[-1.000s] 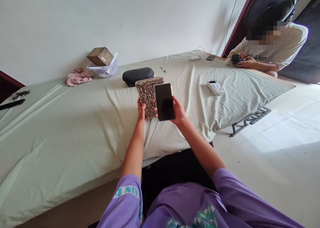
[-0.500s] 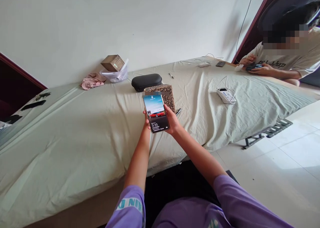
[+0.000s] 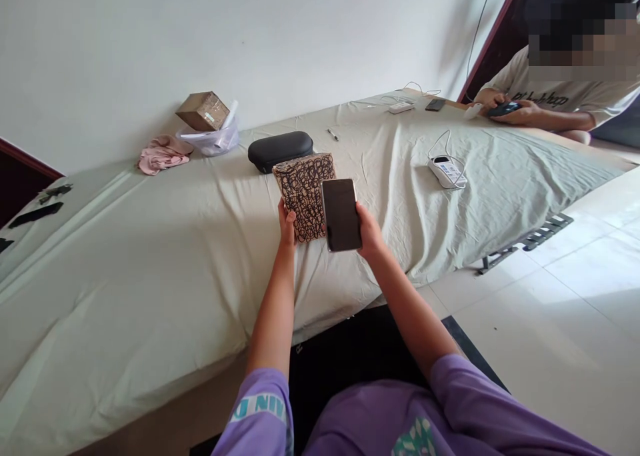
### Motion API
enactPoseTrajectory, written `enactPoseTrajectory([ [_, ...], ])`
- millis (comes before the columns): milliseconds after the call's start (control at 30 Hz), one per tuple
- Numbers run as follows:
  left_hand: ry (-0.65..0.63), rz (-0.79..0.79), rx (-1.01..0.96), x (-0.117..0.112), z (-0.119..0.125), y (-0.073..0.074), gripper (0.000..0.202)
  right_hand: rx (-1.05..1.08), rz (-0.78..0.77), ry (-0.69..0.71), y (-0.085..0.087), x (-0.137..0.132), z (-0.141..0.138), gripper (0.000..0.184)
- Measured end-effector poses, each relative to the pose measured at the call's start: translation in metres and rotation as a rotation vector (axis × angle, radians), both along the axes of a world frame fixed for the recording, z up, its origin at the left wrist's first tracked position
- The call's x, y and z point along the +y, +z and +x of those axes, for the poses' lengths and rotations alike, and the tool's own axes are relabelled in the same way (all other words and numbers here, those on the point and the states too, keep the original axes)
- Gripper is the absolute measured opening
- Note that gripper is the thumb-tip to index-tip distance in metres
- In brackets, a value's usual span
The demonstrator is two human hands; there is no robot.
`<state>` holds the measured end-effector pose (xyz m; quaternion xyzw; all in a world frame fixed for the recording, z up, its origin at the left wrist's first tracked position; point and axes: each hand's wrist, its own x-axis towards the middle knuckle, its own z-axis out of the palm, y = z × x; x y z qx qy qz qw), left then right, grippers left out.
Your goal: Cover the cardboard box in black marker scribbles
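My right hand (image 3: 370, 231) is closed round the right edge of a smartphone (image 3: 342, 216), held upright in front of me. The phone's screen is dark. On the other side, my left hand (image 3: 287, 224) grips the lower left edge of a brown notebook (image 3: 303, 193) with a black scribble pattern. Its thumb lies at the cover's edge and the other fingers are mostly hidden. The phone covers the notebook's lower right part. Just behind the notebook lies a black zip case (image 3: 280, 151).
A pen (image 3: 333, 135) and a white power strip with cable (image 3: 447, 171) lie on the sheet-covered bed (image 3: 200, 276). A pink cloth (image 3: 164, 155), plastic tub (image 3: 220, 141) and cardboard box (image 3: 204, 111) are along the wall. Another person (image 3: 555, 103) holds a dark device at right.
My left hand has let go of the phone and taken hold of the notebook. The phone has moved right in my right hand, and its lit screen has gone dark.
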<state>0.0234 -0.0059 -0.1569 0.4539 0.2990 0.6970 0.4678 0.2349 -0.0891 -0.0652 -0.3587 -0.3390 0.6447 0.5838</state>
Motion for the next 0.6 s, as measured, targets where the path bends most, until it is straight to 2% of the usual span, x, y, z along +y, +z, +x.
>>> enactPoseTrajectory([
  [67,0.078,-0.028,0.002,0.002,0.000,-0.002,0.091,-0.139,0.006,-0.191,-0.004,0.009,0.026,0.047],
  [200,0.126,-0.065,0.031,0.005,0.000,-0.001,0.098,-0.418,-0.044,-0.354,-0.015,0.024,0.072,0.053],
  [300,0.136,-0.056,0.012,0.006,0.001,0.000,0.095,-0.735,-0.080,-0.454,-0.031,0.029,0.090,0.048],
  [367,0.135,-0.059,-0.007,0.006,0.001,0.001,0.095,-0.899,-0.106,-0.476,-0.041,0.030,0.095,0.044],
  [433,0.129,-0.062,-0.009,0.005,0.001,0.001,0.095,-0.967,-0.122,-0.476,-0.048,0.030,0.097,0.039],
  [567,0.140,-0.066,0.007,0.003,0.001,0.002,0.096,-1.064,-0.124,-0.449,-0.047,0.029,0.094,0.029],
  [600,0.147,-0.070,0.007,0.002,0.002,0.003,0.097,-1.117,-0.113,-0.421,-0.045,0.028,0.091,0.032],
])
